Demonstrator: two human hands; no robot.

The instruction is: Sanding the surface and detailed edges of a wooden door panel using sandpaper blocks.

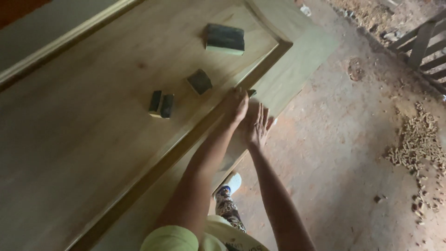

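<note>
Both your hands are stacked on the door panel's [93, 139] outer frame by the moulded groove: left hand [236, 106] pressing a small dark sanding piece [251, 93], fingers together; right hand [257, 124] flat, fingers slightly spread. I'd keep pressure even and follow the grain. Spare sanding blocks [225, 39] sit just up the panel.

The wooden door panel [93, 121] is pale yellowish tan with faint grain, its moulding [186, 139] a darker olive-brown. The large block [225, 38] at the far side is dark grey-green over a pale cream underside; the smaller blocks [160, 104] nearer left are dark charcoal. The floor [334, 153] is reddish brown, the shavings [418, 139] at right golden tan. The sleeve [176, 238] is light yellow-green; the trouser leg [227, 209] carries a mottled multicoloured print, the shoe [233, 181] white.
</note>
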